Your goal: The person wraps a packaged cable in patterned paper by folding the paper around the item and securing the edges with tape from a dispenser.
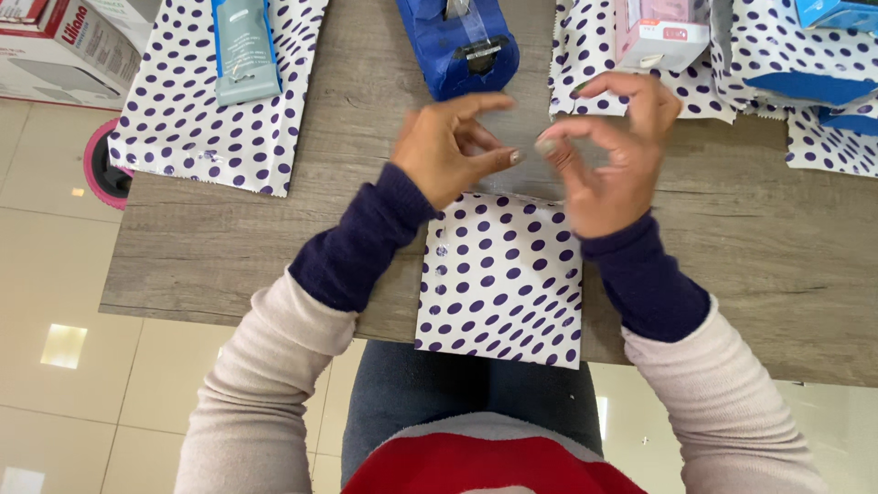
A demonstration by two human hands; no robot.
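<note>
I observe both hands, left hand (pixel 453 146) and right hand (pixel 613 151), pinching a clear tape strip (pixel 530 155) stretched crosswise above the upright dotted bag (pixel 501 279).

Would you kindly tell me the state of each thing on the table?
Left hand: pinching a strip of clear tape.
Right hand: pinching the strip's other end.
Dotted bag: flat, overhanging the table edge.
Tape dispenser: upright, untouched.
Blue tube: lying on another dotted bag.

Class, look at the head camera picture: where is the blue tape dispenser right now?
The blue tape dispenser stands at the far edge of the wooden table, top centre of the head view, just beyond the left hand and between two dotted paper bags.
</note>
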